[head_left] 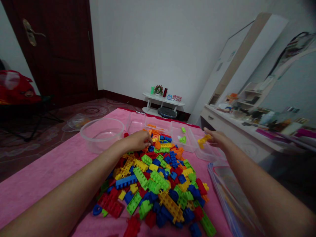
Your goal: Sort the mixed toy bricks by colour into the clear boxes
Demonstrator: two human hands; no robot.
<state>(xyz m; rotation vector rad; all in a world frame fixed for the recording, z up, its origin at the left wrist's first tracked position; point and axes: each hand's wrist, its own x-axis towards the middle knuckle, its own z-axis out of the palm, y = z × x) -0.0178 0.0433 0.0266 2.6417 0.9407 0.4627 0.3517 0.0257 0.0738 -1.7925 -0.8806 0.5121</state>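
A heap of coloured building bricks (158, 184) lies on a pink cloth (49, 171). My left hand (138, 141) reaches over the far end of the heap, fingers curled down among the bricks near an orange piece; what it holds I cannot make out. My right hand (217, 139) is out to the right, fingers closed on a yellow brick (204, 140) above a clear rectangular tray (209, 153). Another clear tray (182, 136) holds green bricks. A tray (155, 126) behind the heap holds orange pieces.
A clear round bowl (102, 133) stands at the far left of the cloth. A stack of flat plastic sheets or lids (229, 194) lies at the right edge. Beyond are a small white shelf (163, 102), a cluttered white desk (247, 128) and a dark door (56, 49).
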